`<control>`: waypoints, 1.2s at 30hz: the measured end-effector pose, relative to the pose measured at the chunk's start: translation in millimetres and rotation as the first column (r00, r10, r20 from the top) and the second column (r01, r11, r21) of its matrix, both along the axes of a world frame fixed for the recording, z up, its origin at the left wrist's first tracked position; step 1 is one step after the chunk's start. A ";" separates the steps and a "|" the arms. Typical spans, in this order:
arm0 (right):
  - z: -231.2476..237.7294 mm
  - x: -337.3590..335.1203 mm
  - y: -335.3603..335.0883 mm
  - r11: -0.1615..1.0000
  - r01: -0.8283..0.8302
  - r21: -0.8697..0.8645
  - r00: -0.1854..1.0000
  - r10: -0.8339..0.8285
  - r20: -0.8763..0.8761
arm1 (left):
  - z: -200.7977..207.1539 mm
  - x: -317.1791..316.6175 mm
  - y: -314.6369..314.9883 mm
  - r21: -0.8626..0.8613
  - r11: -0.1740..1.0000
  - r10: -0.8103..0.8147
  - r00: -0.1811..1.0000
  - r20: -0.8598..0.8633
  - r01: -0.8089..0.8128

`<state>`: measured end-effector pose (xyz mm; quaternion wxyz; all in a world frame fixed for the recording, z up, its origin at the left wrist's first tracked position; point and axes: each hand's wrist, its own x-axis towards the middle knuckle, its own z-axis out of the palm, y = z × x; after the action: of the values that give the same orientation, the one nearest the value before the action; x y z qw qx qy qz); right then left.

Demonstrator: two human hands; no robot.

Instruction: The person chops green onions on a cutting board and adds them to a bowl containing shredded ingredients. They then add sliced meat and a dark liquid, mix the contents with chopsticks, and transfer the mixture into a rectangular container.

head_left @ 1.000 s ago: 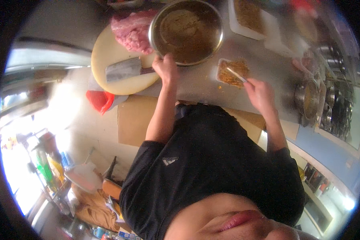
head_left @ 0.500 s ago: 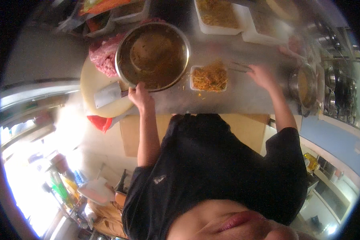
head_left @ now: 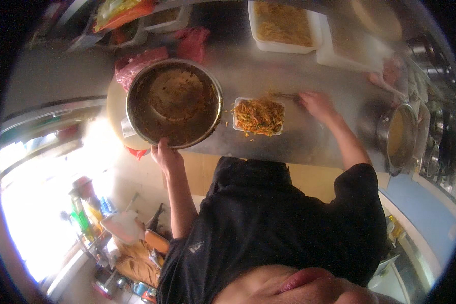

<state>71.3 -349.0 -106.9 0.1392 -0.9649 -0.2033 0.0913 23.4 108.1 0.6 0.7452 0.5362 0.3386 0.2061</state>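
Note:
My left hand [head_left: 167,154] grips the near rim of a large metal mixing bowl [head_left: 177,96]. Brown sauce smears and a few scraps coat the bowl's inside, which is tilted into view. To its right, a small white rectangular tub [head_left: 236,104] is heaped with shredded orange-brown food [head_left: 261,116], either noodles or shredded vegetables. In my right hand [head_left: 316,105], closed, are thin dark chopsticks [head_left: 286,96], their tips beside the tub's far right corner. Stray shreds lie around the tub.
A round cutting board [head_left: 115,109] with a cleaver [head_left: 127,127] and raw pink meat [head_left: 136,66] is partly behind the bowl. White food containers [head_left: 316,35] line the back. A metal pot [head_left: 401,137] stands at the right. A red plastic bag [head_left: 192,43] lies behind the bowl.
The bowl has come nearer and left in the view, now covering most of the cleaver. My right hand has moved left, bringing the chopsticks closer to the tub.

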 end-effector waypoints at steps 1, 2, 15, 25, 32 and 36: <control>-0.2 0.1 1.8 0.996 0.017 0.090 1.000 -0.019 0.019 | 0.6 0.0 -0.7 -0.015 1.000 0.010 1.000 0.016 -0.010; 2.0 -0.4 3.1 0.985 0.040 0.168 0.998 -0.047 0.039 | 0.6 0.3 -0.9 -0.008 1.000 -0.013 1.000 0.011 0.013; 123.8 -44.6 39.4 0.975 0.004 0.224 1.000 -0.005 0.003 | -8.7 13.1 -1.1 -0.064 0.996 -0.057 0.998 0.011 0.058; 20.3 20.1 20.3 0.998 0.038 -0.046 0.999 -0.038 -0.001 | -18.4 7.1 3.2 0.022 0.999 -0.040 0.992 -0.124 0.043; 68.3 15.8 41.4 0.942 0.250 0.223 0.967 -0.254 -0.010 | -13.5 8.6 7.5 0.098 0.986 -0.113 0.971 -0.212 0.136; 171.8 -6.3 85.3 0.876 0.199 0.439 0.972 -0.232 0.023 | -6.2 24.4 -2.3 0.175 0.942 -0.273 0.958 -0.092 0.285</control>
<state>64.9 -263.7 64.9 0.3518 -0.9290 -0.1148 -0.0085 47.8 105.8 -5.6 0.7019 0.6525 0.2630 0.1114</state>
